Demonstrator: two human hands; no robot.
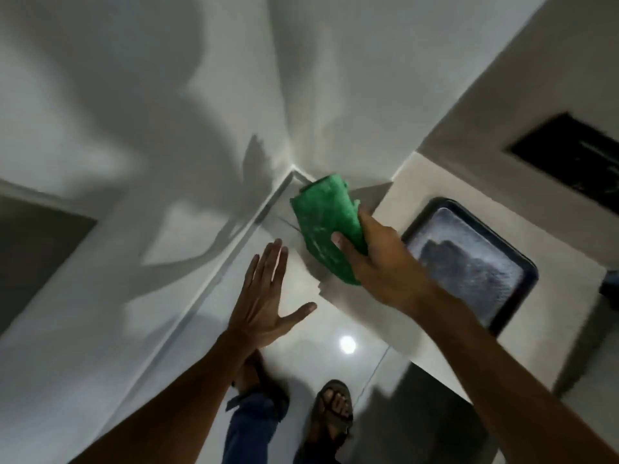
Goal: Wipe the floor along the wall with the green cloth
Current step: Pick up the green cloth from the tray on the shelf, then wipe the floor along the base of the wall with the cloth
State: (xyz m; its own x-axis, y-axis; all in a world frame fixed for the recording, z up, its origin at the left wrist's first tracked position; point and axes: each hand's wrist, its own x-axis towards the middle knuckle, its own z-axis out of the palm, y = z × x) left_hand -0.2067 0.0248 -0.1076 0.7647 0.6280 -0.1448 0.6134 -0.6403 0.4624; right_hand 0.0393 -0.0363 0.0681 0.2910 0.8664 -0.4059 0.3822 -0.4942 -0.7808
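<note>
Head view: the right hand (385,252) clamps the green cloth (326,229) at frame centre, thumb over its near edge. From this grip the cloth's long axis runs up-left toward the corner where the walls (134,262) meet the floor (301,323). The left hand (264,296) is spread wide, holding nothing, just lower left of the cloth.

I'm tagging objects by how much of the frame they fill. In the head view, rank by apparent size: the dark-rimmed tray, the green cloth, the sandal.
Largest to smallest as they appear:
1. dark-rimmed tray
2. green cloth, part hidden under the right hand
3. sandal
The sandal lies nearer the camera, so its true size against the cloth is unsure.
</note>
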